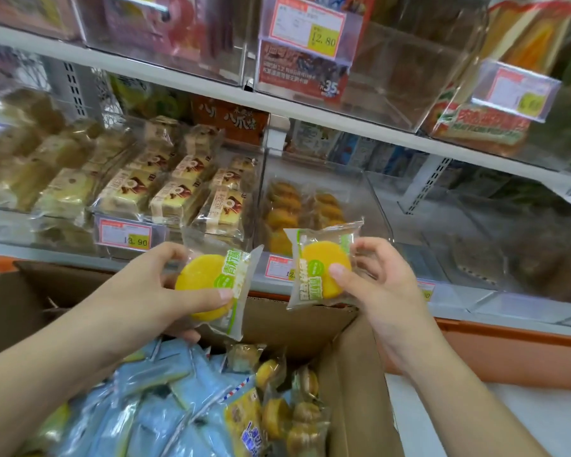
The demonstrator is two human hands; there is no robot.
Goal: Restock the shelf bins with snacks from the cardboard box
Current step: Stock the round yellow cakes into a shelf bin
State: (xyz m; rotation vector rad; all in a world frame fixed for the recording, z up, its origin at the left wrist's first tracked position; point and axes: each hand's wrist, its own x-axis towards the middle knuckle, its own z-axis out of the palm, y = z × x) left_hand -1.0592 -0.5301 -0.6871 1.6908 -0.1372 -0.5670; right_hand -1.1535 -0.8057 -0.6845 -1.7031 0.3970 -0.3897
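Yellow round cakes in clear wrappers with green lettering sit one in each of our hands, held up side by side in front of a shop shelf. Our left hand (pixel 165 285) grips the left cake packet (pixel 211 285), thumb on its near face and fingers curled behind it. Our right hand (pixel 373 278) pinches the right cake packet (pixel 320 268) between thumb and fingertips, holding it nearly upright. The two packets are close but apart.

Below our hands, near us, stands an open cardboard box (pixel 294 324) with brown flaps. Inside it lie many pale blue packets (pixel 152 400) on the left and a few clear packets of small golden cakes (pixel 290 410) on the right.

Beyond the packets, at the middle shelf, a clear plastic bin (pixel 356 196) holds a few more yellow-orange cakes (pixel 294 209) of the same kind, just behind the right packet. To its left, another bin is packed with brown and cream wrapped cakes (pixel 178 189), with a price tag (pixel 126 234) reading 13.90 on its front. On the far upper shelf, a tag (pixel 307 31) reads 12.80 on a clear bin.
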